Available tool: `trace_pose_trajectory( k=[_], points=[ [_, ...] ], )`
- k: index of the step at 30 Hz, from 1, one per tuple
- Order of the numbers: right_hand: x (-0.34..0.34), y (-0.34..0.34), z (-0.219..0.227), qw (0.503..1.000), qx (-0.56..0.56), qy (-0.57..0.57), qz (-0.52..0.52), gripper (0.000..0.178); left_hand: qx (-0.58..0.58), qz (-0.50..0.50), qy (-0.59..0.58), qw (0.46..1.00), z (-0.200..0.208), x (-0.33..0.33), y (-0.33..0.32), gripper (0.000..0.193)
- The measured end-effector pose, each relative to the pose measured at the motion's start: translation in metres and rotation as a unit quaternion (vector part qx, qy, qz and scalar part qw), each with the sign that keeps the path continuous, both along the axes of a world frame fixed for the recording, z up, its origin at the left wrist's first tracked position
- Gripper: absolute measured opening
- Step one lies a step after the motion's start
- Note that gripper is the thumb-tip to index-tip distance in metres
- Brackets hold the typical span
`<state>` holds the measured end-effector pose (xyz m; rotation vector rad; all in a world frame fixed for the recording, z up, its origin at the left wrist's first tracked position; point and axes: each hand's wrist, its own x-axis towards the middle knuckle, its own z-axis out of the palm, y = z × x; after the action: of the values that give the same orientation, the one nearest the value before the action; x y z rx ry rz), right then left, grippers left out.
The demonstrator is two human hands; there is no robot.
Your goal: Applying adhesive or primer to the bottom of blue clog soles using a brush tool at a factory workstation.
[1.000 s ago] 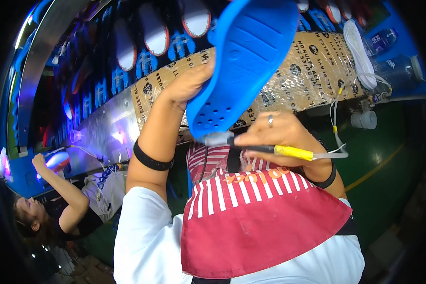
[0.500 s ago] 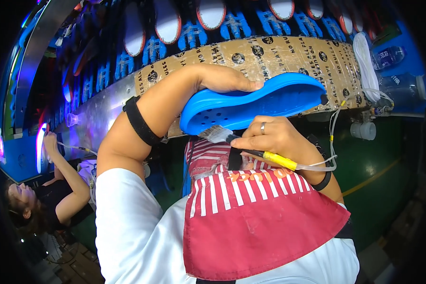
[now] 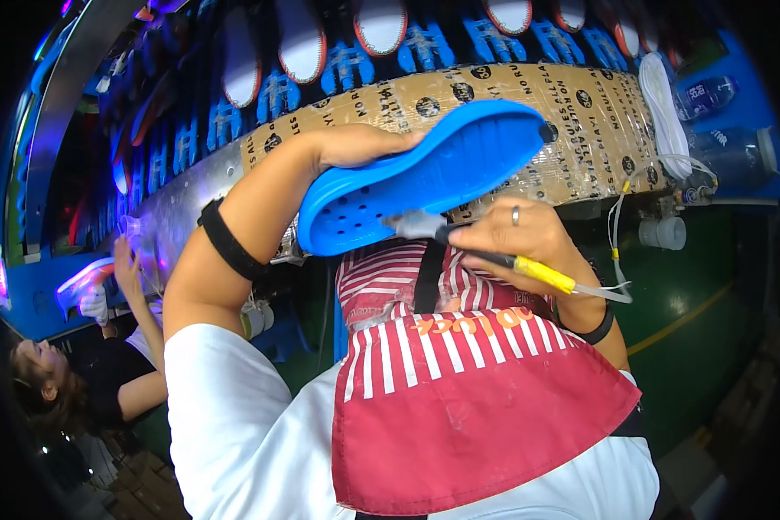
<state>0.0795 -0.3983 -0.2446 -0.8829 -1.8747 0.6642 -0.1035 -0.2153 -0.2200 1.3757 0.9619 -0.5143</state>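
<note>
A blue shoe sole (image 3: 459, 160) with raised sides and a cluster of round holes at one end is tilted with its hollow facing me. My left hand (image 3: 364, 146) is closed on its far rim, the fingers partly hidden behind it. In my right hand (image 3: 520, 241) is a brush (image 3: 499, 258) with a black handle, a yellow band and a clear tube running from its end. Its bristles, slightly blurred, are at the near side of the sole's hollow, close to the holes; whether they touch is hard to tell.
Printed cardboard (image 3: 581, 130) covers the bench beneath the sole. Beyond it, blue holders (image 3: 425, 45) stand in a row beside light-soled shoes (image 3: 380, 26). Bottles (image 3: 730, 160) and a white bundle (image 3: 663, 113) lie right; the brush tube (image 3: 614, 234) loops nearby. A co-worker (image 3: 87, 373) handles a shoe at left.
The sole has shifted left, and its right end has swung up and away from me. The brush has moved slightly right and up, over the sole's near edge. The co-worker's hands have moved.
</note>
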Motion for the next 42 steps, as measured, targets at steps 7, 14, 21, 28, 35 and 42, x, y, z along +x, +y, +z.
trace_pose_trajectory(
  k=[7,14,21,28,35,42],
  points=[
    [0.012,-0.002,-0.009,1.000,0.000,-0.021,-0.011,0.028,0.089,0.295,-0.229,0.924,-0.025,-0.020,-0.010,0.064],
    [0.023,-0.006,-0.010,0.986,-0.065,0.100,-0.115,0.029,-0.052,0.534,-0.565,0.627,-0.046,-0.058,-0.041,0.080],
    [0.025,-0.006,-0.022,0.961,-0.133,0.196,-0.145,0.027,-0.271,0.545,-0.508,0.610,-0.087,-0.066,-0.097,0.088],
    [0.016,-0.003,-0.004,0.927,-0.187,0.240,-0.221,0.023,-0.433,0.485,-0.504,0.568,-0.099,-0.037,-0.110,0.087],
    [0.004,0.021,0.039,0.952,0.010,0.080,-0.294,0.021,-0.404,0.441,-0.522,0.608,-0.078,-0.003,-0.117,0.089],
    [-0.007,0.046,0.038,0.903,0.095,-0.134,-0.397,0.020,-0.416,0.417,-0.589,0.553,-0.070,0.023,-0.129,0.078]
  ],
)
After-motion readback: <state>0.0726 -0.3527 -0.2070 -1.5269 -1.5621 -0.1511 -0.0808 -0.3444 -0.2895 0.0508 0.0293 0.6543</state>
